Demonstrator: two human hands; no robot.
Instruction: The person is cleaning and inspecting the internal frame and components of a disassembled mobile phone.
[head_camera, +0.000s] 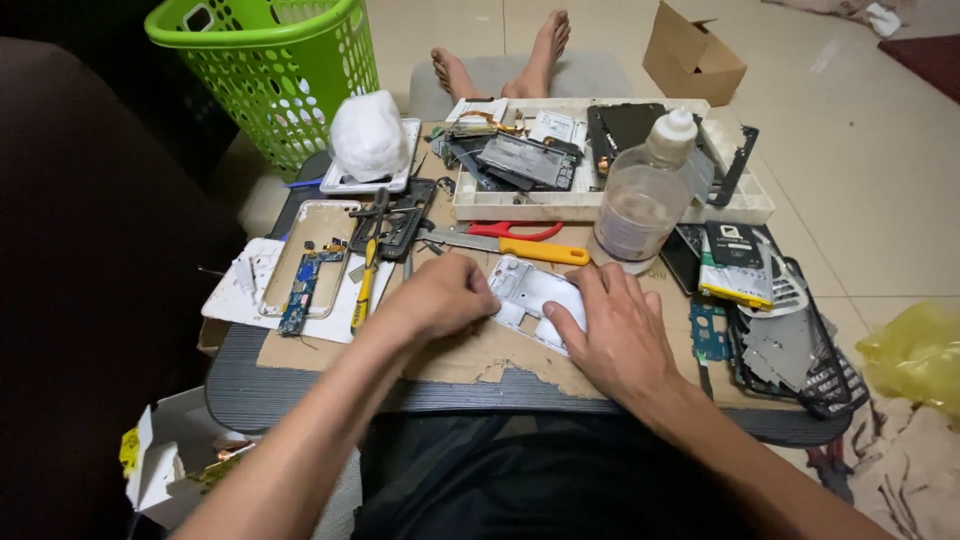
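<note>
Resting flat at table centre, the white phone frame (530, 298) is pinned by both hands: left hand (440, 297) at its 9 o'clock edge, right hand (615, 335) pressing its 4 o'clock corner. Judged light, thin, brittle; grip by edges.

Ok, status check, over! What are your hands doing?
Left hand and right hand both pressing white plastic phone frame on cardboard sheet. Yellow-handled utility knife just beyond.
</note>
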